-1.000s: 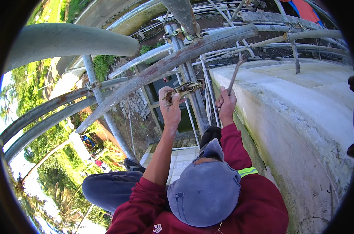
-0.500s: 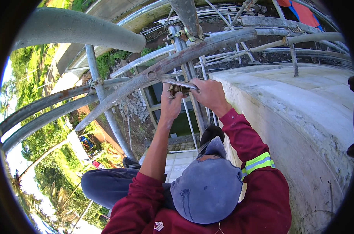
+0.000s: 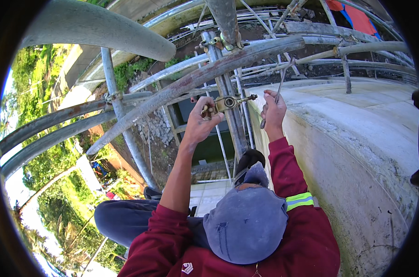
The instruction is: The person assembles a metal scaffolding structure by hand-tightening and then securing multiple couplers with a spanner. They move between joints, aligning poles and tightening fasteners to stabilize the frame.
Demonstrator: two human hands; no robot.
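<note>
My left hand (image 3: 202,122) is closed around one end of a brass-coloured scaffold coupler (image 3: 228,103), below the slanting scaffold tube. The coupler lies in front of an upright tube (image 3: 235,131), and its threaded bolt sticks out to the right; whether it is clamped to that tube I cannot tell. Apart from it on the right, my right hand (image 3: 273,114) grips a slim metal spanner (image 3: 281,86), which points upward past the fingers. Just above both hands runs the long grey slanting tube (image 3: 195,83).
A thick tube (image 3: 98,30) juts in at upper left. Another coupler (image 3: 214,42) joins tubes above the hands. To the right stands a pale concrete wall (image 3: 338,152) with a broad ledge. Far below are rubble (image 3: 161,127) and greenery. My shoe (image 3: 252,158) is near the upright tube.
My right hand has moved right, taking the spanner off the coupler and turning it upright. The left hand has stayed at the coupler, which shows more plainly now.
</note>
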